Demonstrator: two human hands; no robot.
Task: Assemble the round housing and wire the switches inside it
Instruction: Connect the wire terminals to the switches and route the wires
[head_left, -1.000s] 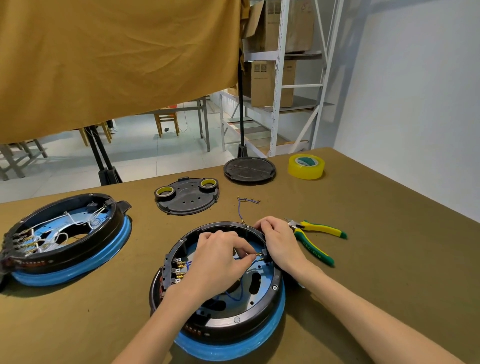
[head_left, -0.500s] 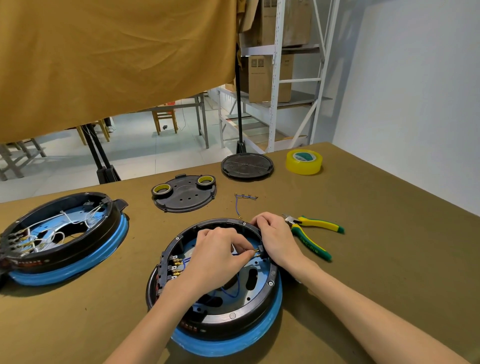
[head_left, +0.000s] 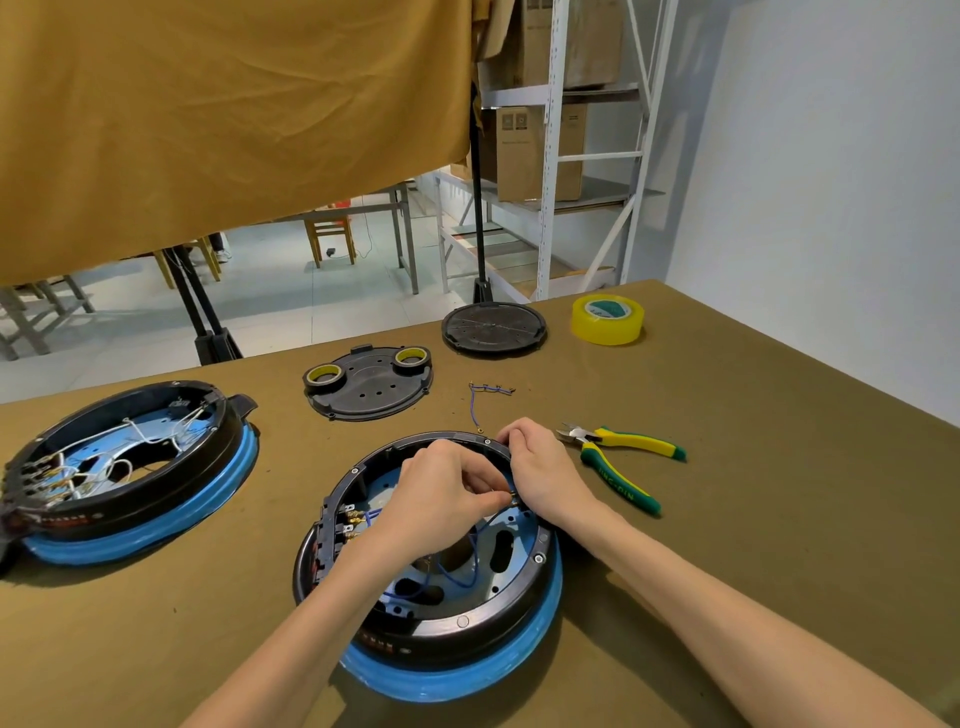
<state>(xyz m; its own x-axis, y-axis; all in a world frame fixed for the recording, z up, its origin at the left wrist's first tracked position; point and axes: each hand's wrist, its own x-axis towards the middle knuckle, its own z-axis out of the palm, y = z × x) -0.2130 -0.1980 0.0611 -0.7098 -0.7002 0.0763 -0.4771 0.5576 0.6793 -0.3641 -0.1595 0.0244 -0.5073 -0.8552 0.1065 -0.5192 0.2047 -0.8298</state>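
A round black housing (head_left: 457, 623) with a blue band around its base lies on the table in front of me. Inside it are a pale blue plate, blue wires (head_left: 470, 564) and a row of switches with brass terminals (head_left: 349, 519) along the left wall. My left hand (head_left: 441, 499) reaches into the housing and pinches the brass end of a blue wire at the right inner wall. My right hand (head_left: 545, 478) rests over the right rim, fingers closed at the same spot on the wire end. What the fingertips touch there is hidden.
A second housing (head_left: 130, 467) with white wires lies at the left. Further back lie a black cover plate (head_left: 369, 389) carrying two tape rolls, a round black lid (head_left: 493, 328), yellow tape (head_left: 608, 319) and a loose blue wire harness (head_left: 485, 397). Green-yellow cutters (head_left: 621, 462) lie right of my hands.
Both hands stay at the same spot on the right inner wall, with only small finger movements. The camera has shifted slightly.
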